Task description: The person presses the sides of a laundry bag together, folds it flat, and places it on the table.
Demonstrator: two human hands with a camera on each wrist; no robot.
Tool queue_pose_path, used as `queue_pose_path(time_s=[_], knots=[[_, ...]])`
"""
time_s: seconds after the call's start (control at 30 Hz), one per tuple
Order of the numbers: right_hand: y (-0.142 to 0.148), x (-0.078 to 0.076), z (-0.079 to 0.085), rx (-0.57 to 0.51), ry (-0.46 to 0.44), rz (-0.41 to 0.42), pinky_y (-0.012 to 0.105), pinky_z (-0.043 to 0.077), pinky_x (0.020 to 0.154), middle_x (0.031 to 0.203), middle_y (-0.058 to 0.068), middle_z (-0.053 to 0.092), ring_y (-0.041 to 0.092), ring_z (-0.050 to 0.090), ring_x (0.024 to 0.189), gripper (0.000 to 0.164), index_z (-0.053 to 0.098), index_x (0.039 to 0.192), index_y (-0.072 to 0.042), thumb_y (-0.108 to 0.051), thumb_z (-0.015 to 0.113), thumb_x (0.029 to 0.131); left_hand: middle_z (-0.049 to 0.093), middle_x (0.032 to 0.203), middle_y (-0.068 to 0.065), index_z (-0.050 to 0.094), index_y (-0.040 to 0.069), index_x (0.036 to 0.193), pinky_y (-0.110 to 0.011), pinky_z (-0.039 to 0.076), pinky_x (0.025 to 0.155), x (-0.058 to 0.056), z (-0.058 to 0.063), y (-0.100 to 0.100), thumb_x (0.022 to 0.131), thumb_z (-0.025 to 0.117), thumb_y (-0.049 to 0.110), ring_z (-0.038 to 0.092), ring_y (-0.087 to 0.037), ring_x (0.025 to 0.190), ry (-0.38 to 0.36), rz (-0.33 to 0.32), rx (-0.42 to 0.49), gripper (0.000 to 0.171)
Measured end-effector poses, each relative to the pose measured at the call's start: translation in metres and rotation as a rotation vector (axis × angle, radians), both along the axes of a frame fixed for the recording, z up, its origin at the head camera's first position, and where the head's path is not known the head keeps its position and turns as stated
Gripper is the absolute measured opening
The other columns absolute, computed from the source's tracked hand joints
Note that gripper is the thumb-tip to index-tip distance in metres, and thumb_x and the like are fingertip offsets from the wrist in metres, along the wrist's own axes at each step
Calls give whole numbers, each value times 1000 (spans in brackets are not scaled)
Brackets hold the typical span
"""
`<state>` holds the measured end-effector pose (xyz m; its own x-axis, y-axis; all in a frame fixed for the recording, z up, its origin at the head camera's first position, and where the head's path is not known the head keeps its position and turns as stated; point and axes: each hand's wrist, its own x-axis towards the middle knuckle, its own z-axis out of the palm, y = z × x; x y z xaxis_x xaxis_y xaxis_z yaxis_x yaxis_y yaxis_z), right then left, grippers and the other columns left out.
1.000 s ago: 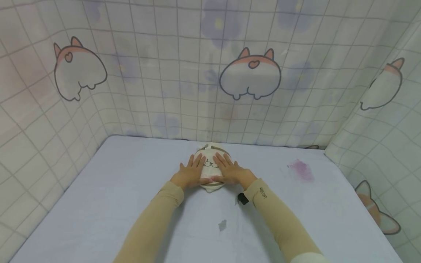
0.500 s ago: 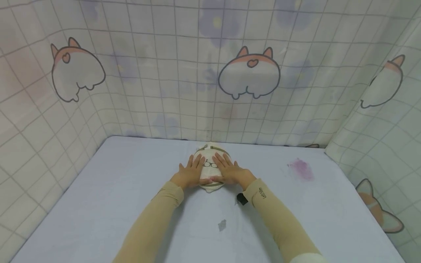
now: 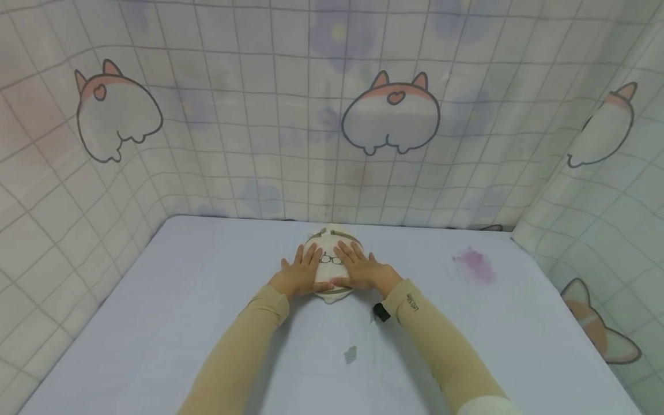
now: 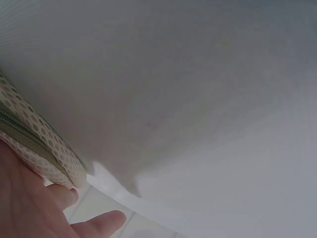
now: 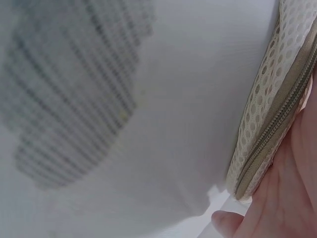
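A round cream mesh laundry bag [image 3: 328, 272] with a brownish zipper and a drawing of glasses lies on the white table toward its far edge. My left hand [image 3: 301, 275] rests on the bag's left side, fingers straight and spread. On the right side my right hand [image 3: 363, 271] lies the same way, and the two thumbs come together near the bag's front. The left wrist view shows the mesh edge [image 4: 47, 141] beside the left palm. In the right wrist view, the zipper [image 5: 282, 116] runs along the bag's side next to the right hand. Both hands cover much of the bag's top.
Behind the table [image 3: 197, 300] hangs a checked curtain [image 3: 249, 115] printed with corgis, and it encloses the sides too. A pink stain [image 3: 474, 265] marks the table at right. A grey patch [image 3: 350, 354] lies nearer, and a small black object [image 3: 381, 312] is by the right cuff.
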<state>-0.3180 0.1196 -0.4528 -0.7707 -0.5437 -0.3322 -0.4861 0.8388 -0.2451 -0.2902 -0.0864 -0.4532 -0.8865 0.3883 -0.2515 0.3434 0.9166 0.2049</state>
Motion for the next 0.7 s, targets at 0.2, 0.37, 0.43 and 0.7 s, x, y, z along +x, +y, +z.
queue_pose_path(time_s=[0.2, 0.37, 0.43, 0.7], knots=[[-1, -1, -2, 20, 5, -13, 64, 8, 120, 170, 1, -18, 30, -16, 155, 90, -4, 166, -15, -60, 44, 105, 0, 171, -16, 10, 3, 164, -74, 22, 112, 0, 3, 1, 99, 52, 65, 1, -43, 154, 0, -4, -19, 99], [-1, -2, -4, 28, 1, -17, 64, 8, 120, 170, 0, -18, 29, -16, 155, 89, -1, 166, -15, -61, 43, 104, 1, 171, -15, 13, 6, 165, -74, 23, 112, -4, 2, 1, 99, 49, 68, 2, -43, 155, -5, -8, -54, 97], [-1, -3, -4, 31, 1, -15, 63, 8, 121, 170, -1, -19, 29, -17, 155, 89, -2, 166, -15, -61, 42, 104, 1, 171, -15, 13, 6, 165, -74, 23, 112, -4, 1, 0, 98, 49, 68, 1, -42, 155, -8, -6, -56, 98], [-2, -2, -3, 37, 4, -18, 63, 8, 121, 170, -1, -19, 28, -17, 155, 90, -4, 166, -16, -62, 42, 104, 1, 171, -15, 11, 4, 164, -74, 22, 112, -1, 1, 0, 99, 50, 67, 1, -43, 154, 9, -7, -28, 99]])
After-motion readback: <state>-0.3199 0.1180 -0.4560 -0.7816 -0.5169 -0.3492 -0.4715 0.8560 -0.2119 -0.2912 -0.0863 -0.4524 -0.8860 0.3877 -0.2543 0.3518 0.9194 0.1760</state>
